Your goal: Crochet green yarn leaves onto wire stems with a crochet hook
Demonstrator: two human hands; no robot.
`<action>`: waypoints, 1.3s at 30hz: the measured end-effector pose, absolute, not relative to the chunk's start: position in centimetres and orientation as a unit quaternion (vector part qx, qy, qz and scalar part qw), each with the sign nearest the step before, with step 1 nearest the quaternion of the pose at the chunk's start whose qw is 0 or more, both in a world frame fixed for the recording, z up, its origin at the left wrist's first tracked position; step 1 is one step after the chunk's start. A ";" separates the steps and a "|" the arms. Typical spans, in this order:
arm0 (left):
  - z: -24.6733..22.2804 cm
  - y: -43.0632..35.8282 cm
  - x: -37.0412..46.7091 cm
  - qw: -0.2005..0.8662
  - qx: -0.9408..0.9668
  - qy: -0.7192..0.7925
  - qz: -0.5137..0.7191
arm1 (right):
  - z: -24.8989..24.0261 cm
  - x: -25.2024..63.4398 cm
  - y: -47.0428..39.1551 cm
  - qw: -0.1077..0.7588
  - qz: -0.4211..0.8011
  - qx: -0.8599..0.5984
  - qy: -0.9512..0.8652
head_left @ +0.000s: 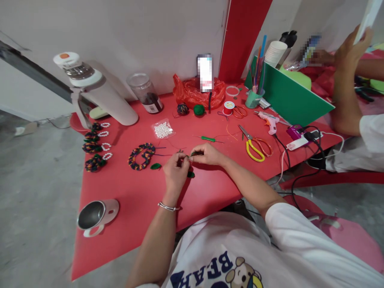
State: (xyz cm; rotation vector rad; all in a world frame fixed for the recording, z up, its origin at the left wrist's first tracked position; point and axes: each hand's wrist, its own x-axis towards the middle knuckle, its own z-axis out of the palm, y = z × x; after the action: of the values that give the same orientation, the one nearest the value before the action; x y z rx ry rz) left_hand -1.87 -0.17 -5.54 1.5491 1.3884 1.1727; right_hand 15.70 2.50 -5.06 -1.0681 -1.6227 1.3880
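My left hand [175, 173] and my right hand [210, 155] meet over the front middle of the red table, fingertips pinched together. Between them is a small dark green yarn piece [195, 153], mostly hidden by the fingers. A green leaf-shaped crochet piece [155, 166] lies left of my left hand, and a second green piece [191, 175] sits just beneath the hands. Farther left is a coiled multicoloured crochet strip [141, 156] with loose yarn ends. Beyond my right hand lies a green-handled crochet hook [208, 139].
Around the red table [126, 228] stand a mug [97, 216], tumbler [105, 96], jar [145, 94], bead bag [163, 129] and yarn balls [199, 110]. To the right are scissors [255, 150], a glue gun [270, 121], corded power strip [303, 140] and green board [291, 94]. Another person's arm [346, 88] is beyond.
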 end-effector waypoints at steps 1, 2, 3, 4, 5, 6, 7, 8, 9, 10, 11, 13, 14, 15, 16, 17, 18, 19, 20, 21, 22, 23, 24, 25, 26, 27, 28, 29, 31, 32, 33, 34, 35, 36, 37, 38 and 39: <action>-5.5 -0.2 -1.9 0.361 0.604 0.542 0.459 | -5.1 15.7 2.5 0.369 0.539 -0.417 -0.632; -5.4 -0.2 -1.9 0.355 0.601 0.543 0.467 | -5.2 15.6 2.5 0.368 0.537 -0.419 -0.633; -5.3 -0.1 -1.9 0.354 0.594 0.541 0.479 | -5.2 15.6 2.6 0.367 0.535 -0.422 -0.633; -5.3 -0.1 -1.9 0.358 0.583 0.537 0.493 | -5.2 15.6 2.6 0.368 0.532 -0.425 -0.633; -5.2 0.0 -1.9 0.369 0.570 0.533 0.505 | -5.2 15.6 2.6 0.368 0.530 -0.428 -0.633; -5.2 0.1 -1.9 0.387 0.555 0.528 0.513 | -5.1 15.7 2.6 0.370 0.528 -0.429 -0.633; -5.2 0.2 -1.9 0.410 0.539 0.524 0.516 | -5.1 15.7 2.6 0.371 0.528 -0.429 -0.632; -5.2 0.3 -1.9 0.434 0.523 0.520 0.517 | -5.0 15.8 2.6 0.372 0.529 -0.427 -0.631; -5.2 0.4 -1.8 0.457 0.507 0.517 0.516 | -4.9 15.8 2.6 0.373 0.532 -0.424 -0.631; -5.2 0.4 -1.8 0.474 0.492 0.515 0.517 | -4.9 15.9 2.5 0.373 0.535 -0.421 -0.630; -5.2 0.5 -1.8 0.486 0.479 0.513 0.520 | -4.8 15.9 2.5 0.373 0.537 -0.418 -0.630; -5.2 0.5 -1.8 0.502 0.457 0.510 0.529 | -4.8 15.9 2.5 0.376 0.536 -0.417 -0.630; -5.1 0.5 -1.8 0.506 0.448 0.507 0.534 | -4.8 16.0 2.5 0.378 0.535 -0.418 -0.630; -5.0 0.5 -1.8 0.511 0.440 0.503 0.541 | -4.7 16.0 2.5 0.378 0.534 -0.420 -0.629; -4.9 0.4 -1.8 0.517 0.433 0.497 0.547 | -4.7 16.0 2.5 0.377 0.535 -0.421 -0.628; -4.9 0.3 -1.8 0.524 0.425 0.490 0.552 | -4.6 16.0 2.5 0.374 0.536 -0.422 -0.629; -4.8 0.3 -1.8 0.535 0.417 0.483 0.554 | -4.6 16.0 2.5 0.371 0.537 -0.421 -0.630; -4.7 0.2 -1.9 0.549 0.410 0.476 0.551 | -4.5 16.0 2.4 0.368 0.538 -0.418 -0.633; -4.6 0.2 -1.9 0.563 0.406 0.470 0.545 | -4.5 16.0 2.4 0.366 0.537 -0.416 -0.636; -4.6 0.1 -2.0 0.576 0.405 0.466 0.536 | -4.4 16.1 2.4 0.366 0.534 -0.414 -0.640; -4.6 0.1 -2.0 0.586 0.408 0.462 0.526 | -4.4 16.1 2.4 0.366 0.532 -0.413 -0.643; -4.6 0.1 -2.0 0.591 0.415 0.460 0.517 | -4.4 16.1 2.4 0.367 0.529 -0.413 -0.644; -4.7 0.2 -2.0 0.590 0.424 0.461 0.510 | -4.5 16.0 2.4 0.369 0.527 -0.414 -0.644; -4.8 0.2 -2.0 0.581 0.436 0.464 0.508 | -4.6 16.0 2.5 0.373 0.526 -0.413 -0.643; -5.0 0.3 -2.0 0.567 0.446 0.469 0.509 | -4.7 16.0 2.5 0.378 0.525 -0.411 -0.643; -5.1 0.3 -2.0 0.550 0.455 0.476 0.513 | -4.7 16.0 2.5 0.382 0.524 -0.408 -0.643; -5.3 0.4 -2.0 0.536 0.460 0.482 0.518 | -4.8 15.9 2.6 0.385 0.522 -0.405 -0.644; -5.4 0.4 -2.0 0.528 0.462 0.486 0.521 | -4.9 15.9 2.6 0.388 0.521 -0.404 -0.645; -5.5 0.4 -2.0 0.534 0.459 0.485 0.518 | -4.9 15.9 2.6 0.387 0.520 -0.408 -0.644; -5.5 0.3 -2.0 0.543 0.456 0.482 0.514 | -4.9 15.9 2.6 0.386 0.520 -0.412 -0.641; -5.5 0.3 -2.0 0.551 0.453 0.480 0.512 | -4.9 15.9 2.5 0.385 0.520 -0.417 -0.638; -5.5 0.3 -2.0 0.557 0.449 0.478 0.509 | -4.8 16.0 2.5 0.385 0.519 -0.421 -0.636; -5.5 0.3 -2.0 0.562 0.446 0.477 0.508 | -4.7 16.0 2.5 0.385 0.518 -0.425 -0.635; -5.5 0.3 -2.0 0.564 0.445 0.476 0.506 | -4.6 16.0 2.4 0.386 0.516 -0.427 -0.635; -5.5 0.3 -2.0 0.566 0.448 0.476 0.502 | -4.5 16.0 2.4 0.388 0.514 -0.428 -0.634; -5.5 0.3 -2.0 0.568 0.452 0.476 0.496 | -4.4 16.0 2.3 0.392 0.513 -0.428 -0.633; -5.5 0.3 -2.0 0.569 0.458 0.475 0.490 | -4.3 16.0 2.3 0.395 0.515 -0.427 -0.629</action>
State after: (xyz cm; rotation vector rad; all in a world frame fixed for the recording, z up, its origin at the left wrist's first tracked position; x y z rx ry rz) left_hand -1.98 0.28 -5.50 1.0766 1.1146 1.1514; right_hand 16.03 2.29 -4.29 -1.0828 -1.5957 1.3062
